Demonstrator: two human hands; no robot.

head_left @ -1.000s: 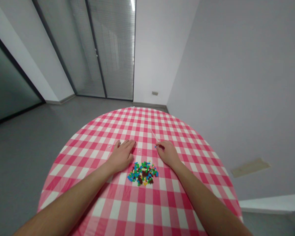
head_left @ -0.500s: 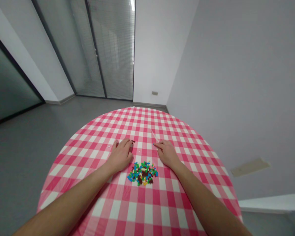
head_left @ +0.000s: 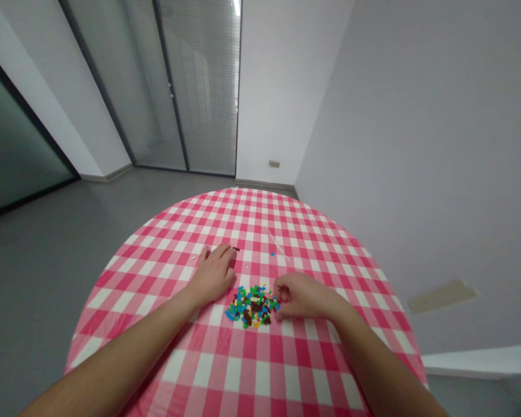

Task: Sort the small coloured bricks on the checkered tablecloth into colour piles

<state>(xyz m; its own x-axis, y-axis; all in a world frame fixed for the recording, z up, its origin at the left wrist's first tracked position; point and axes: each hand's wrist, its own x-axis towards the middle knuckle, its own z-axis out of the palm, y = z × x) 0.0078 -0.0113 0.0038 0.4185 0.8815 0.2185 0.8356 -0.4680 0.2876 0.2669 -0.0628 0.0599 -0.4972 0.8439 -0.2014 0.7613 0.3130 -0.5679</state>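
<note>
A small pile of toy building bricks in blue, green, brown and yellow lies on the checked tablecloth. At its right edge is my right hand, fingers curled, with thumb and index finger apart beside the outermost bricks. My left hand rests palm down to the pile's upper left, fingers stretched out. Its fingertips are by a small dark brown brick piece, which they partly hide. One single blue brick lies alone beyond the pile.
The round table wears a red and white checked cloth. Faint whitish bits lie left of my left hand. A grey wall stands close on the right, and a glass partition rises behind the table.
My right hand has left the blue brick, which stays on the cloth, and has come back toward me to the pile's right edge. My left hand has stayed in place.
</note>
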